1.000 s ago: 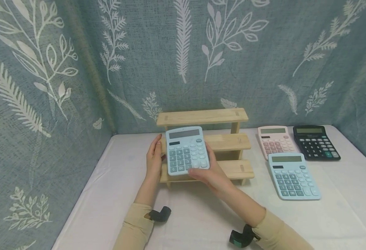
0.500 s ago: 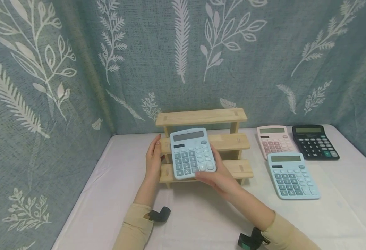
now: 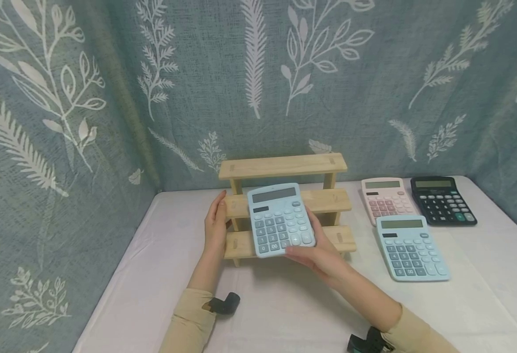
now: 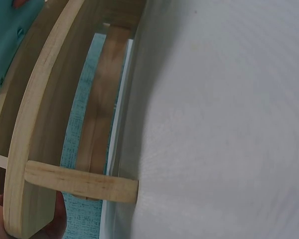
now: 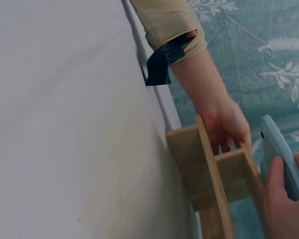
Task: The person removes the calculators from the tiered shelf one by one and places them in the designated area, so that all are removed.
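My right hand (image 3: 324, 255) holds a light blue calculator (image 3: 271, 208) by its lower right corner, thumb on the front near the bottom keys. The calculator is raised, tilted, in front of a three-step wooden stand (image 3: 283, 166), hiding the middle of the lower two boards. With my left hand (image 3: 215, 228) I grip the stand's left end. In the left wrist view, fingers (image 4: 60, 219) show behind a board end (image 4: 20, 214). The right wrist view shows the calculator (image 5: 284, 154) edge-on, apart from the boards, and the left hand (image 5: 224, 122) at the stand's end.
On the white-covered table (image 3: 267, 314), a second light blue calculator (image 3: 412, 250) lies to the right. Behind it are a pink calculator (image 3: 386, 198) and a black calculator (image 3: 443, 201). A patterned teal curtain (image 3: 223, 88) hangs at the back and sides.
The right hand and its calculator have moved right and slightly down, and the calculator has turned a little more. The left hand has stayed at the stand's left end.
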Tool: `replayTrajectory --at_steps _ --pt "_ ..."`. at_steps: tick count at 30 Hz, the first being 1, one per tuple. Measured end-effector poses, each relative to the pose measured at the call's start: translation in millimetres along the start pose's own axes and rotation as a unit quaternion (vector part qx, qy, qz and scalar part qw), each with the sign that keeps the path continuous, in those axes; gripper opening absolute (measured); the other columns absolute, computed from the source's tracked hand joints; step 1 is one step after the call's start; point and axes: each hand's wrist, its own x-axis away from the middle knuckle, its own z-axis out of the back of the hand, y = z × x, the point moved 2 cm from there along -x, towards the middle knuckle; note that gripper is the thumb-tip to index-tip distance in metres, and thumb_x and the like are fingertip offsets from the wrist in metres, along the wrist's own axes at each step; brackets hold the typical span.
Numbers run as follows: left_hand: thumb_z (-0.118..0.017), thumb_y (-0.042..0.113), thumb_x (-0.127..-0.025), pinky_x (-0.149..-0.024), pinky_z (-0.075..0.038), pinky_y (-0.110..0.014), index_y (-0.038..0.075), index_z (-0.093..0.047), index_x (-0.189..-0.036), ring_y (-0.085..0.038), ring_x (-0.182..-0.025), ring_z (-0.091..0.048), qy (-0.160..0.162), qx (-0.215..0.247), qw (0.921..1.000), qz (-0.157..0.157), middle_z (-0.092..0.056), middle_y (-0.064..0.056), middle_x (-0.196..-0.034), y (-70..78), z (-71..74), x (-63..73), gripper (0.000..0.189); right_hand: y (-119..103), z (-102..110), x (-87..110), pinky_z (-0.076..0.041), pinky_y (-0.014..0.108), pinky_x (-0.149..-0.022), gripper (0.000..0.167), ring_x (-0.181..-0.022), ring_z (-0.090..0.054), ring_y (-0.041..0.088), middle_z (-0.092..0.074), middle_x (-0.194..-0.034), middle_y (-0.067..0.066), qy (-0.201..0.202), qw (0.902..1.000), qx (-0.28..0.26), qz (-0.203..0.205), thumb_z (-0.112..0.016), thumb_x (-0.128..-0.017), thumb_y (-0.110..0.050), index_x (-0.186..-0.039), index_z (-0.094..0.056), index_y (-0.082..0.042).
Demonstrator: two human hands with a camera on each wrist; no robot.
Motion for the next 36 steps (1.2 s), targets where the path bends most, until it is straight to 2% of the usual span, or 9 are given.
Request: replayTrajectory --at_steps 7,19,24,28,30,36 --pt "-0.036 0.031 -0.107 -0.104 -0.039 -0.052 0.012 -0.039 -0.149 -0.029 -0.131 -0.041 -0.006 -0.002 1.0 -0.006 -0.041 -0.013 -0.149 -0.3 0.1 0.0 0.046 -1 8 5.2 -0.051 0.042 -0.094 0.108 -0.11 -0.062 0.027 -0.042 -0.144 0.014 0.014 0.9998 0.012 -0.002 -0.064 -0.079 0.015 -0.155 -0.01 -0.039" --pt "-0.035 0.032 -0.107 -0.104 -0.038 -0.053 0.012 -0.037 -0.151 -0.032 -0.134 -0.04 -0.017 -0.006 0.9998 -0.003 -0.038 -0.012 -0.151 -0.6 1.3 -1.5 0.047 -6 21 16.3 -0.05 0.04 -0.095 0.106 -0.113 -0.061 0.026 -0.04 -0.145 0.014 0.011 0.9993 0.036 -0.002 -0.065 -0.08 0.012 -0.156 -0.007 -0.035" --pt "-0.033 0.025 -0.108 -0.105 -0.037 -0.054 0.008 -0.035 -0.151 -0.035 -0.135 -0.038 -0.026 0.0 0.9997 0.003 -0.036 -0.015 -0.152 10.8 0.3 4.1 0.046 -8 27 20.5 -0.05 0.04 -0.095 0.105 -0.115 -0.06 0.026 -0.039 -0.147 0.013 0.012 0.999 0.043 0.002 -0.066 -0.081 0.01 -0.156 -0.007 -0.034" --pt "-0.034 0.029 -0.108 -0.106 -0.037 -0.053 0.011 -0.036 -0.15 -0.032 -0.136 -0.038 -0.024 -0.005 0.9997 0.0 -0.036 -0.013 -0.152 7.7 0.3 3.1 0.046 -11 31 25.4 -0.05 0.04 -0.096 0.105 -0.115 -0.06 0.026 -0.038 -0.147 0.014 0.013 0.9989 0.045 0.002 -0.066 -0.082 0.009 -0.156 -0.007 -0.035" --pt "-0.034 0.031 -0.108 -0.106 -0.037 -0.053 0.014 -0.037 -0.15 -0.031 -0.136 -0.037 -0.022 -0.003 0.9998 0.001 -0.036 -0.01 -0.153 -0.8 1.4 -1.9 0.046 -13 33 28.1 -0.05 0.04 -0.096 0.105 -0.115 -0.06 0.025 -0.037 -0.148 0.014 0.015 0.9987 0.049 0.001 -0.067 -0.082 0.008 -0.156 -0.006 -0.035" --pt "-0.033 0.024 -0.108 -0.107 -0.035 -0.055 0.008 -0.034 -0.151 -0.034 -0.138 -0.035 -0.027 0.006 0.9996 0.012 -0.034 -0.015 -0.154 0.4 1.9 -3.2 0.046 -16 40 35.4 -0.049 0.039 -0.097 0.105 -0.116 -0.059 0.024 -0.035 -0.149 0.014 0.018 0.9985 0.051 0.0 -0.065 -0.083 0.008 -0.156 -0.002 -0.034"
